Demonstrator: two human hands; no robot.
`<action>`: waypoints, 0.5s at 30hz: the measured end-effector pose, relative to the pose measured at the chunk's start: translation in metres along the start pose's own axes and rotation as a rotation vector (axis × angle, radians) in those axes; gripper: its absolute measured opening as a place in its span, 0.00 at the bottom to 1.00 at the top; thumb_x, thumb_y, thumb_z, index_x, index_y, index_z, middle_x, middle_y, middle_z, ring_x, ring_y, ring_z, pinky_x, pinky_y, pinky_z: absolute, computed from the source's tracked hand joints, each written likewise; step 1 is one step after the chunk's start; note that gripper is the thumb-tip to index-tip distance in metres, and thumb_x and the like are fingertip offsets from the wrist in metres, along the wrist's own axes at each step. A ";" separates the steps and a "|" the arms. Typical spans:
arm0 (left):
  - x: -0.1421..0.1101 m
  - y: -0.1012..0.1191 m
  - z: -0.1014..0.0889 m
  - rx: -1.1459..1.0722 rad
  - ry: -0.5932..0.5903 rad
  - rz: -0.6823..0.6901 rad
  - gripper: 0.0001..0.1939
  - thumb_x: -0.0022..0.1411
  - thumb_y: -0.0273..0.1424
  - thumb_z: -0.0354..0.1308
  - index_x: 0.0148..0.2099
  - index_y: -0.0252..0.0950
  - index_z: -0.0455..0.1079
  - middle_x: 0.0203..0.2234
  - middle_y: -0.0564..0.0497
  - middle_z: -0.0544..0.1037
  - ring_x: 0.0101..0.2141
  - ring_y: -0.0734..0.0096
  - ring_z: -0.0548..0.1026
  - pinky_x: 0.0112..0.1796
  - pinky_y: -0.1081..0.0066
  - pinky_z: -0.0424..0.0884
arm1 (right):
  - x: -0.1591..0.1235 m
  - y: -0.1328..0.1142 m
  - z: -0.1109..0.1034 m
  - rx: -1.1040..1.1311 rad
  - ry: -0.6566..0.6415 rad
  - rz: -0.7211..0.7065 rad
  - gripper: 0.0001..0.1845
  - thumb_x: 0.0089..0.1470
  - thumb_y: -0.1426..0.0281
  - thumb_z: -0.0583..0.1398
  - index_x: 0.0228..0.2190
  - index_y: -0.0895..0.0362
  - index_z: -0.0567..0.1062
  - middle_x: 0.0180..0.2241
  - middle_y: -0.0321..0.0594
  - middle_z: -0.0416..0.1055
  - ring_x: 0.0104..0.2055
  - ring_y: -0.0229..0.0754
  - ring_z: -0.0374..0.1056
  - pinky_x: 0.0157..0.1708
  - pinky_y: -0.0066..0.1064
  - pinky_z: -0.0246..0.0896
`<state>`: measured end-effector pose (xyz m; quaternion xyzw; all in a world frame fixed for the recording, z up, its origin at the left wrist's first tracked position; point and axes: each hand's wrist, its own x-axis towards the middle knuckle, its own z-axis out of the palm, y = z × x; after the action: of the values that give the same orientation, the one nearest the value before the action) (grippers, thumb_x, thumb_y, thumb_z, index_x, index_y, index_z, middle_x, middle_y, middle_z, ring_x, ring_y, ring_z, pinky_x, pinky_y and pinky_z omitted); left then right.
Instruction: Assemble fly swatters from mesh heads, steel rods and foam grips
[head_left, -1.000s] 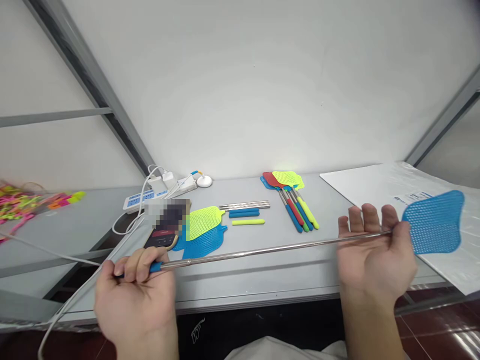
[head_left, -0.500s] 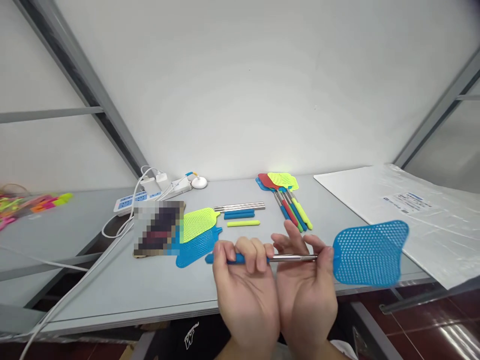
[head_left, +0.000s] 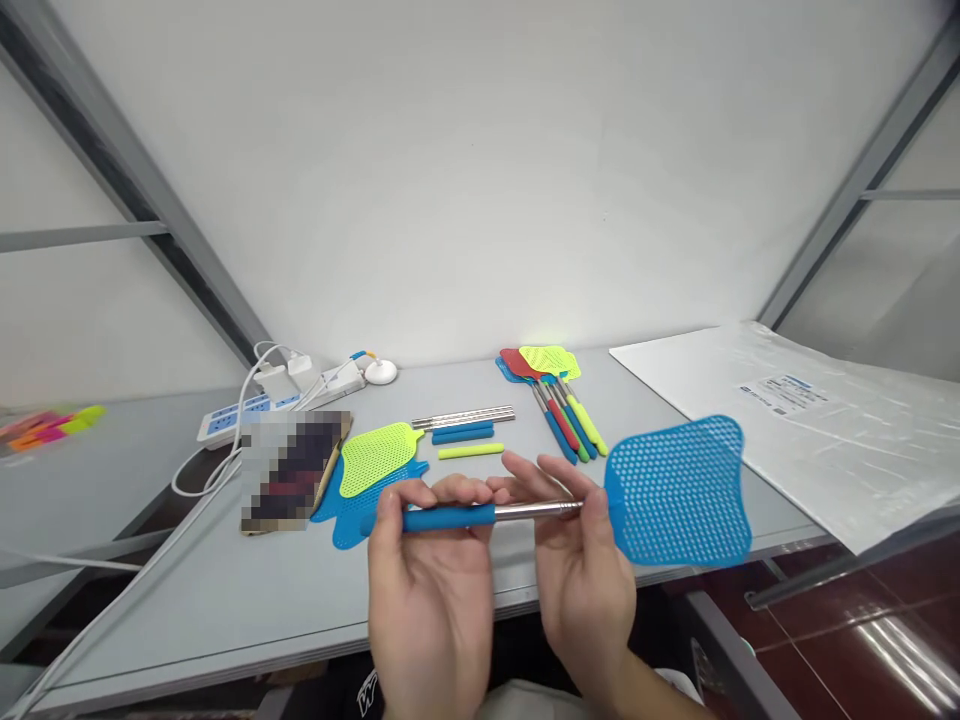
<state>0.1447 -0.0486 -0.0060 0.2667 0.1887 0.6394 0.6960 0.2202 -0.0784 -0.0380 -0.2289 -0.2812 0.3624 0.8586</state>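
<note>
A blue fly swatter (head_left: 679, 492) with a metal rod lies level across both palms-up hands above the table's front. My left hand (head_left: 431, 575) holds its blue handle, the thumb on top and the fingers behind. My right hand (head_left: 581, 550) pinches the rod close to the mesh head. Behind my left hand lie loose swatter heads, a yellow-green one (head_left: 379, 458) partly over blue ones (head_left: 367, 510). A yellow-green handle (head_left: 471, 452), blue handles (head_left: 463, 433) and several metal rods (head_left: 465, 416) rest beyond the hands.
Whole fly swatters (head_left: 566, 415) in several colours are piled at the back. To the right lies a white plastic-wrapped sheet (head_left: 840, 440). A blurred-out phone-like object (head_left: 300, 475), a power strip (head_left: 244, 412) and white cables are at left. Colourful items (head_left: 56, 428) lie on the far-left surface.
The left fingers have loosened from a curl around the handle and now lie straighter behind it. My hands have moved slightly apart. The view has shifted a little.
</note>
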 end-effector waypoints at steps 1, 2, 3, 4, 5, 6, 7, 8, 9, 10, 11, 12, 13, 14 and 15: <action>0.003 0.003 -0.009 0.070 0.005 0.000 0.12 0.66 0.39 0.57 0.31 0.38 0.69 0.29 0.52 0.77 0.35 0.68 0.77 0.39 0.65 0.77 | 0.004 -0.001 -0.003 -0.035 -0.017 0.022 0.21 0.67 0.56 0.48 0.47 0.50 0.77 0.47 0.41 0.77 0.45 0.48 0.74 0.52 0.50 0.62; 0.004 0.006 -0.018 0.159 -0.001 0.002 0.12 0.64 0.39 0.59 0.31 0.38 0.70 0.32 0.51 0.78 0.36 0.68 0.77 0.38 0.67 0.77 | 0.009 -0.004 -0.006 -0.061 -0.024 0.041 0.24 0.67 0.55 0.47 0.48 0.51 0.77 0.48 0.42 0.77 0.45 0.48 0.74 0.52 0.50 0.61; 0.004 0.009 -0.027 0.267 -0.027 -0.010 0.12 0.62 0.40 0.62 0.32 0.37 0.71 0.34 0.50 0.79 0.34 0.68 0.78 0.33 0.70 0.77 | 0.012 -0.006 -0.009 -0.083 -0.022 0.053 0.27 0.67 0.53 0.46 0.48 0.52 0.77 0.48 0.43 0.77 0.44 0.49 0.75 0.52 0.49 0.60; 0.002 0.011 -0.035 0.378 -0.056 -0.035 0.12 0.61 0.41 0.63 0.34 0.37 0.73 0.34 0.49 0.79 0.29 0.70 0.77 0.29 0.72 0.75 | 0.016 -0.009 -0.012 -0.101 -0.013 0.054 0.30 0.67 0.51 0.44 0.48 0.53 0.77 0.48 0.44 0.77 0.44 0.49 0.75 0.52 0.49 0.59; -0.001 0.013 -0.042 0.488 -0.083 -0.061 0.13 0.60 0.43 0.63 0.36 0.37 0.74 0.30 0.49 0.79 0.23 0.73 0.74 0.24 0.75 0.72 | 0.018 -0.011 -0.014 -0.119 -0.008 0.047 0.33 0.66 0.50 0.42 0.48 0.54 0.77 0.48 0.45 0.77 0.43 0.50 0.75 0.51 0.49 0.59; -0.004 0.015 -0.047 0.600 -0.089 -0.070 0.14 0.60 0.44 0.63 0.37 0.38 0.74 0.24 0.51 0.78 0.18 0.76 0.70 0.21 0.76 0.69 | 0.020 -0.013 -0.016 -0.137 -0.006 0.036 0.34 0.66 0.48 0.40 0.48 0.54 0.77 0.47 0.45 0.77 0.43 0.50 0.75 0.51 0.49 0.59; -0.008 0.017 -0.050 0.711 -0.075 -0.060 0.15 0.59 0.45 0.63 0.39 0.38 0.75 0.19 0.53 0.75 0.15 0.77 0.67 0.19 0.76 0.67 | 0.021 -0.015 -0.018 -0.157 -0.006 0.021 0.35 0.66 0.48 0.40 0.49 0.54 0.77 0.47 0.45 0.77 0.43 0.50 0.74 0.51 0.49 0.58; -0.011 0.018 -0.052 0.819 -0.045 -0.028 0.15 0.58 0.45 0.64 0.39 0.38 0.75 0.16 0.55 0.73 0.14 0.77 0.65 0.19 0.77 0.65 | 0.022 -0.016 -0.020 -0.180 -0.005 0.003 0.34 0.66 0.49 0.40 0.50 0.54 0.76 0.47 0.45 0.77 0.44 0.49 0.74 0.51 0.49 0.58; -0.014 0.020 -0.052 0.916 -0.006 0.019 0.15 0.57 0.45 0.64 0.39 0.39 0.76 0.15 0.55 0.72 0.14 0.77 0.65 0.19 0.76 0.65 | 0.023 -0.017 -0.021 -0.207 0.001 -0.013 0.32 0.66 0.50 0.41 0.51 0.53 0.75 0.48 0.44 0.77 0.44 0.49 0.74 0.52 0.48 0.57; -0.015 0.021 -0.052 0.995 0.030 0.070 0.15 0.55 0.45 0.65 0.38 0.39 0.77 0.16 0.55 0.72 0.14 0.76 0.65 0.19 0.76 0.65 | 0.024 -0.017 -0.022 -0.238 0.013 -0.032 0.29 0.66 0.52 0.44 0.53 0.53 0.74 0.48 0.44 0.77 0.44 0.48 0.74 0.52 0.48 0.57; -0.016 0.023 -0.051 1.043 0.059 0.117 0.16 0.54 0.46 0.66 0.37 0.39 0.78 0.18 0.54 0.73 0.16 0.75 0.66 0.19 0.76 0.64 | 0.025 -0.017 -0.023 -0.267 0.032 -0.051 0.25 0.66 0.54 0.47 0.54 0.52 0.73 0.49 0.43 0.76 0.44 0.47 0.74 0.52 0.48 0.57; -0.015 0.024 -0.051 1.059 0.072 0.155 0.16 0.52 0.46 0.66 0.36 0.40 0.79 0.19 0.53 0.73 0.17 0.73 0.66 0.18 0.75 0.63 | 0.026 -0.017 -0.024 -0.289 0.054 -0.068 0.22 0.66 0.57 0.50 0.54 0.52 0.72 0.49 0.42 0.76 0.43 0.47 0.74 0.52 0.47 0.57; -0.014 0.025 -0.052 1.052 0.072 0.183 0.15 0.51 0.46 0.67 0.35 0.40 0.79 0.18 0.53 0.72 0.18 0.71 0.67 0.18 0.75 0.62 | 0.026 -0.017 -0.024 -0.300 0.072 -0.079 0.20 0.65 0.59 0.52 0.54 0.52 0.72 0.49 0.43 0.76 0.43 0.46 0.74 0.52 0.47 0.57; -0.012 0.026 -0.053 1.040 0.059 0.202 0.15 0.51 0.45 0.68 0.35 0.40 0.80 0.17 0.53 0.71 0.20 0.68 0.68 0.18 0.74 0.62 | 0.027 -0.017 -0.023 -0.297 0.082 -0.076 0.19 0.65 0.61 0.53 0.53 0.52 0.72 0.48 0.43 0.76 0.43 0.46 0.74 0.52 0.46 0.58; -0.010 0.026 -0.055 1.036 0.037 0.214 0.15 0.51 0.45 0.67 0.35 0.41 0.81 0.16 0.52 0.69 0.21 0.66 0.70 0.19 0.74 0.63 | 0.028 -0.017 -0.022 -0.280 0.083 -0.061 0.19 0.65 0.61 0.53 0.53 0.53 0.73 0.49 0.43 0.76 0.43 0.46 0.74 0.51 0.46 0.58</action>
<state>0.0896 -0.0502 -0.0345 0.5820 0.4641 0.5345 0.4002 0.2591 -0.0727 -0.0354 -0.3523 -0.3002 0.2839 0.8398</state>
